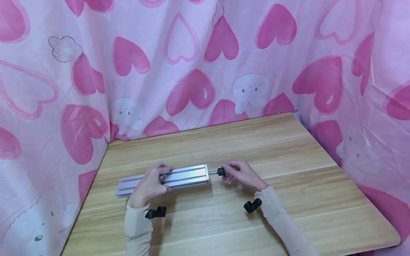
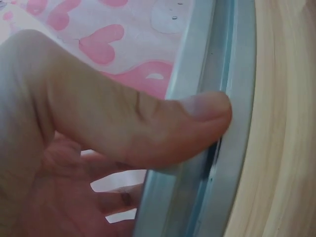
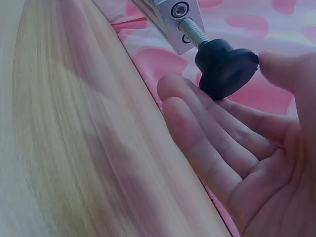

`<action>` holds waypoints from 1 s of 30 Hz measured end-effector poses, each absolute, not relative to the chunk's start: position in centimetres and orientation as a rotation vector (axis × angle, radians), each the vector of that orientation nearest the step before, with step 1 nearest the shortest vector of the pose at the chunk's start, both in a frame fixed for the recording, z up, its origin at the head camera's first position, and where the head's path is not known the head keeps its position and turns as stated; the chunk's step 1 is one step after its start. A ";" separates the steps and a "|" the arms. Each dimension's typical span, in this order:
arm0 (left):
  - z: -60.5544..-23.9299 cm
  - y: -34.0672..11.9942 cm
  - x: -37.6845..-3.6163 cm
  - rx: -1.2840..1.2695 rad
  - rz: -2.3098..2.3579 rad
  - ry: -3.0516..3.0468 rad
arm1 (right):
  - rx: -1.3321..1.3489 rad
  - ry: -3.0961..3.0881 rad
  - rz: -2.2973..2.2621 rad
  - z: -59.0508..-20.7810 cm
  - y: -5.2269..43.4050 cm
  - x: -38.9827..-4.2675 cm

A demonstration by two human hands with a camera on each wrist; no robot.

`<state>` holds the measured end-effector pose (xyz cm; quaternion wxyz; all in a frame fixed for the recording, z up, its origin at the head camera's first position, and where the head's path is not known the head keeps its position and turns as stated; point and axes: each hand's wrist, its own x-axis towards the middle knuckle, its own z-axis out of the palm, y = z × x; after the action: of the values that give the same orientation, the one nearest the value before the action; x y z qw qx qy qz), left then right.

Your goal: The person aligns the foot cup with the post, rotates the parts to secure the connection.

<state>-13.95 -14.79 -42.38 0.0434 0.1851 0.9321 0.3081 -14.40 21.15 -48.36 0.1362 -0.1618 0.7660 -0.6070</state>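
Observation:
My left hand (image 1: 151, 185) grips a silver aluminium profile (image 1: 190, 175) with long grooves, held lengthwise over the table. In the left wrist view, the thumb (image 2: 173, 126) presses across a groove of the profile. A threaded stud (image 3: 195, 32) sticks out of the end plate (image 3: 183, 30), beside a recessed screw. On the stud's outer end sits a black leveling foot (image 3: 228, 69) with a flared round base. My right hand (image 1: 241, 174) pinches the base's rim between the thumb and the fingers, the other fingers spread below it.
The wood-grain table (image 1: 205, 227) has edges at the back, left and right. A pink heart-patterned curtain (image 1: 192, 89) hangs close behind it and along both sides. Small black mounts (image 1: 156, 212) sit at both wrists.

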 end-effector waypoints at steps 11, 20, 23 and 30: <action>-42.6 -14.7 -14.0 0.606 0.931 2.855 | -0.625 2.259 -1.798 -48.3 21.9 -13.8; -42.7 -14.6 -14.1 0.610 0.926 2.846 | -0.545 2.313 -1.723 -48.2 21.9 -14.0; -42.7 -14.5 -14.1 0.603 0.920 2.843 | -0.517 2.254 -1.737 -48.2 21.9 -14.1; -42.6 -14.5 -14.2 0.599 0.924 2.831 | -0.450 2.141 -1.779 -48.2 21.6 -14.3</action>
<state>-14.20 -14.54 -42.62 0.0520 0.1970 0.9307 0.3037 -14.28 21.61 -48.23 0.1604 -0.1575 0.7494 -0.6228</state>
